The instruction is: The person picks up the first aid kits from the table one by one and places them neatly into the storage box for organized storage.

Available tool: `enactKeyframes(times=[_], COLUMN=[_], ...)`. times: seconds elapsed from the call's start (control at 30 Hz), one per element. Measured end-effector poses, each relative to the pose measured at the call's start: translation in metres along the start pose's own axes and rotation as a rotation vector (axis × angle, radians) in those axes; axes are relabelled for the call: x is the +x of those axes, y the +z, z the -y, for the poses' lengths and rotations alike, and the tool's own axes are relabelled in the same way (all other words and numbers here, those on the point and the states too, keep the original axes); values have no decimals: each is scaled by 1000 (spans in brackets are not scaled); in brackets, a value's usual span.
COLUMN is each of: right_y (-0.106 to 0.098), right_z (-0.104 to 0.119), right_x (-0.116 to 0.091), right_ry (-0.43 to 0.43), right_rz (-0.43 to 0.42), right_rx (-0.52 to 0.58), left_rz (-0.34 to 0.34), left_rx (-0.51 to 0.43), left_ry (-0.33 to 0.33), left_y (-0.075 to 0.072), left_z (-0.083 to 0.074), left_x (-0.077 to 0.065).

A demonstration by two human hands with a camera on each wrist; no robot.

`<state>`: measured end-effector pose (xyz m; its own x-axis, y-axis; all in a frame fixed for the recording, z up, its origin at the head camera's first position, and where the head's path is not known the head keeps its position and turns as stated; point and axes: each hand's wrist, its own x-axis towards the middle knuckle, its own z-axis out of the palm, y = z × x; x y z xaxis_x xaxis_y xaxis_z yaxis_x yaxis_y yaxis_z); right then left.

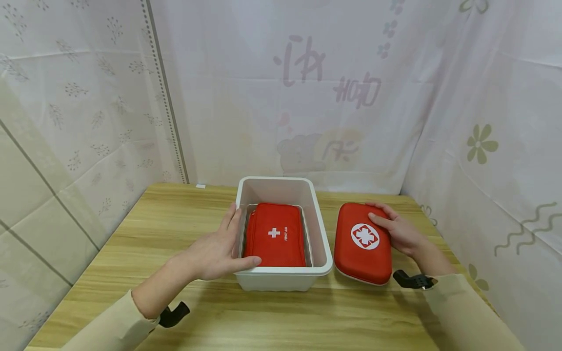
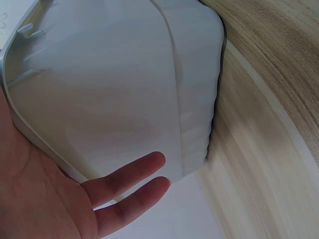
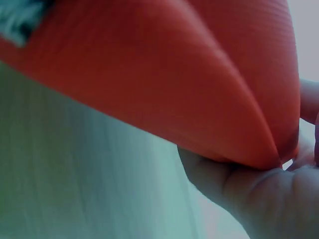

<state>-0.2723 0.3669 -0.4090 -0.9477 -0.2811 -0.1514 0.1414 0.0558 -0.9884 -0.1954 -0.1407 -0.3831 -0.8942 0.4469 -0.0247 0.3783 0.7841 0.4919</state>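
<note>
A white plastic bin (image 1: 322,243) stands on the table with a red soft first-aid pouch (image 1: 281,239) inside, marked with a white cross. My left hand (image 1: 215,251) holds the bin at its near left corner, thumb over the rim. In the left wrist view, two fingers (image 2: 132,184) of it lie along the outer wall. To the bin's right, my right hand (image 1: 397,231) grips a red hard-shell first-aid case (image 1: 351,258) with a round white emblem. The thumb rests on the case's top; the other fingers are partly hidden behind its far right edge.
Under the pouch, the rim of a clear ribbed container (image 1: 307,234) shows inside the bin. A small white piece (image 1: 200,186) lies at the wooden table's (image 1: 175,224) back edge. Patterned curtains (image 1: 246,97) enclose the back and sides.
</note>
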Motion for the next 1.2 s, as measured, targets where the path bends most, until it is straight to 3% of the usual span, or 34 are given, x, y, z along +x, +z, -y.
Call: enactKeyframes(times=[0.4, 0.83, 1.2], right_y=[6, -2, 9], right_z=[18, 49, 77], right_x=[-16, -24, -22], right_ry=[43, -35, -47], right_rz=[-30, 6, -10], right_rx=[-24, 37, 14], left_rz=[-2, 0, 0], left_rx=[-8, -21, -16], left_ry=[1, -2, 0], left_y=[1, 1, 0], left_z=[-1, -2, -2], left_x=[0, 0, 1])
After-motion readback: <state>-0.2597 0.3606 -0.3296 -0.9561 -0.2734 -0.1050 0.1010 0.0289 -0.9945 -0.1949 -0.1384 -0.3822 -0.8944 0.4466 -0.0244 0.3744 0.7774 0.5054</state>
